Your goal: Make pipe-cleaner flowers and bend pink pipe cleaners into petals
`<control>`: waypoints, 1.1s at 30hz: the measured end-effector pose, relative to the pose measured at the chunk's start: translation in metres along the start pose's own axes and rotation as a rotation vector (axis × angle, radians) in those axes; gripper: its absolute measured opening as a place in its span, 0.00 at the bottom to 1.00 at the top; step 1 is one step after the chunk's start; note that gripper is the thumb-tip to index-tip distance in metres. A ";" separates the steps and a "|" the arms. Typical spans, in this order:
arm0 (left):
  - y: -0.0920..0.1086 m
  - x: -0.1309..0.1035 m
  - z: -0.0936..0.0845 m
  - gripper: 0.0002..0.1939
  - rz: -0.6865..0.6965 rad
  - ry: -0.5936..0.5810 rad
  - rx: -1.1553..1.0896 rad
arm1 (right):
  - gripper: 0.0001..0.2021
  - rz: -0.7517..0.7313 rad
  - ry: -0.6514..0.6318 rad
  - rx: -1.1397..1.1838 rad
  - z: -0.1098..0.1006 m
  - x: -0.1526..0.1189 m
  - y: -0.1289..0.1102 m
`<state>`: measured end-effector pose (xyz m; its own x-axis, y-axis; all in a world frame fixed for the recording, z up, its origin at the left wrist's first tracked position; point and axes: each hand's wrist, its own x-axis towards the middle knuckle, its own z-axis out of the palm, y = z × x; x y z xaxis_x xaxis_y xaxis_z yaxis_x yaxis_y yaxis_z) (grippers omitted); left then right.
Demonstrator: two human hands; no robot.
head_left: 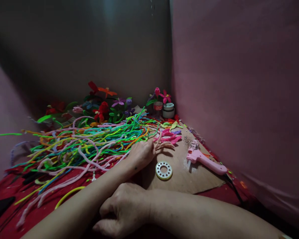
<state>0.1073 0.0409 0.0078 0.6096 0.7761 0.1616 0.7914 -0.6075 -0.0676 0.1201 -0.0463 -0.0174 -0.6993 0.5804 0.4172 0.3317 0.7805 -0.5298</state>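
Note:
My left hand is closed over the board's left edge, with beige fuzzy pipe-cleaner loops fanning out from its far side. Nearer the camera, my right hand is curled beside my left forearm, thumb toward the lower left; whatever its fingers hold is hidden. A round white disc with holes lies on the brown board. Pink looped pieces rest beyond the beige ones. To the right is a pink glue gun, its nozzle pointing left.
Many coloured pipe cleaners spread across the red cloth at left. Fuzzy flowers stand behind them. A lidded jar and a clear cup sit at the back corner. A pink wall borders the right side.

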 end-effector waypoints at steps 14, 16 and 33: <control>-0.085 -0.058 -0.054 0.09 -0.116 0.337 -0.366 | 0.13 0.049 0.036 0.020 0.000 -0.008 -0.006; -0.112 -0.072 -0.057 0.09 -0.197 0.300 -0.347 | 0.14 0.045 0.030 0.026 0.002 -0.008 -0.006; -0.170 -0.113 -0.014 0.10 -0.086 0.086 0.051 | 0.15 0.131 0.003 0.071 0.008 -0.008 -0.010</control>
<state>-0.0967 0.0545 0.0149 0.5349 0.8063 0.2525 0.8433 -0.5281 -0.0999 0.1176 -0.0604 -0.0212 -0.6514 0.6768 0.3430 0.3742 0.6798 -0.6308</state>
